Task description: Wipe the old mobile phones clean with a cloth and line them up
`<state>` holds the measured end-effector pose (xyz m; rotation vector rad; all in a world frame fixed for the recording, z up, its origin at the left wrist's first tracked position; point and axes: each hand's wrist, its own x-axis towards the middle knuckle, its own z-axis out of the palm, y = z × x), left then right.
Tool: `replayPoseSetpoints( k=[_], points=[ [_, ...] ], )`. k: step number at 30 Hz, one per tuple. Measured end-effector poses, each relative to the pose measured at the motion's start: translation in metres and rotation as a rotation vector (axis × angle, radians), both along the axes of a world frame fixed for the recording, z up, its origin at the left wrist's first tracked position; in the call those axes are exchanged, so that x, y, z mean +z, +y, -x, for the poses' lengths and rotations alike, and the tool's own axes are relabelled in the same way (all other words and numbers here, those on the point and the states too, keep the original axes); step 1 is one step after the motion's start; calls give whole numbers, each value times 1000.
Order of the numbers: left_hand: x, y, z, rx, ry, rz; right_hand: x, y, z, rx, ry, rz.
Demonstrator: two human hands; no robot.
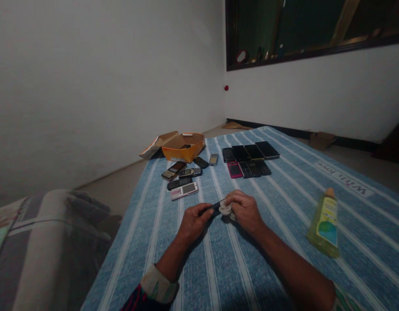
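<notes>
A dark mobile phone [216,206] is pinched in my left hand [195,221], just above the blue striped cloth. My right hand [246,212] grips a crumpled whitish cloth [225,210] and presses it against the phone's right end. Fingers and cloth cover much of the phone. Beyond my left hand lie a white and pink phone [184,190], a dark phone [179,183], a keypad phone [190,172] and a gold-black phone [173,170]. Farther off, a pink phone [234,169] sits in a row beside several dark keypad phones [255,169].
Behind that row lie several large dark phones [253,152]. An open orange box [183,151] stands at the table's far left corner. A bottle of yellow-green liquid [325,224] lies to the right of my right arm. A padded seat [46,242] is left of the table.
</notes>
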<state>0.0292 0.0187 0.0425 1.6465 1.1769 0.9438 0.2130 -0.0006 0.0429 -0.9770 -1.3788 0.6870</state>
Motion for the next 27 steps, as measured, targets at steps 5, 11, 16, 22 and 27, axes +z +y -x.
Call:
replayPoseSetpoints(
  k=[5, 11, 16, 22, 27],
  points=[
    [0, 0, -1, -16, 26, -18, -6, -2, 9, 69, -32, 42],
    [-1, -5, -9, 33, 24, -12, -2, -11, 19, 124, -228, -20],
    [-6, -7, -13, 122, 1, -14, -3, -12, 20, 191, -297, -20],
    [-2, -14, -20, 102, -10, -53, -7, -13, 20, 7, -430, -110],
    [1, -20, -26, 126, 94, -109, -5, -19, 25, -103, -769, -112]
  ],
)
